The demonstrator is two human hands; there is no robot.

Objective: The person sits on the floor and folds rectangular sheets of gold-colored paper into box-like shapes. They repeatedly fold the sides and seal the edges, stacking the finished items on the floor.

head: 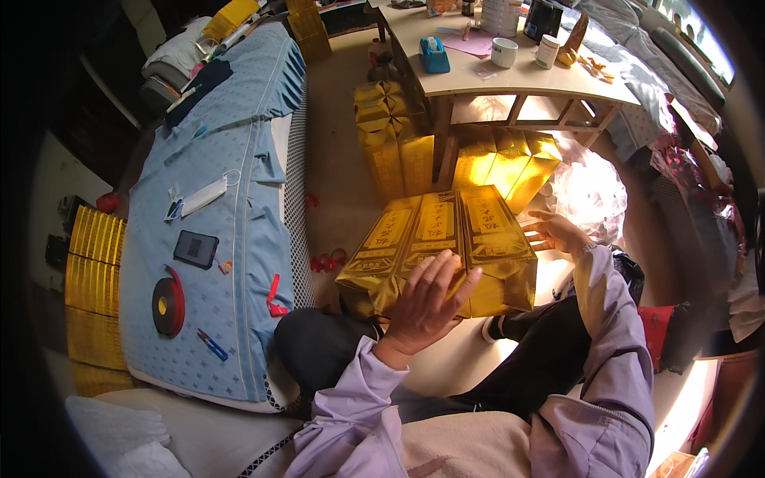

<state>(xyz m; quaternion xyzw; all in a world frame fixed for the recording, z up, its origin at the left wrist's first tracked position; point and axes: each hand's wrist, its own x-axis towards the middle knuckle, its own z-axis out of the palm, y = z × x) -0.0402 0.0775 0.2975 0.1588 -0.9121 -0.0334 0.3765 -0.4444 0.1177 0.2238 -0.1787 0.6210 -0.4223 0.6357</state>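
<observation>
Three gold foil packets (pixel 439 224) with printed writing stand side by side in a block in front of my knees. My left hand (pixel 427 299) lies over the near edge of this block, palm down, its fingers spread and not closed around anything. At the block's right side is my right hand (pixel 559 232), fingers apart and pointing left, their tips close to the right packet. Whether those tips touch the foil cannot be made out. Just beyond the block, more gold packets (pixel 505 161) lean together in bright sunlight.
A wooden table (pixel 538 80) stands ahead, carrying a blue tape dispenser (pixel 434 55) and a white cup (pixel 504 52). Gold packets (pixel 394 143) are stacked beside its leg. On the blue-covered bed (pixel 227 322) at left lie a phone (pixel 195 248), a red-edged tape roll (pixel 167 303) and thread snips (pixel 212 345).
</observation>
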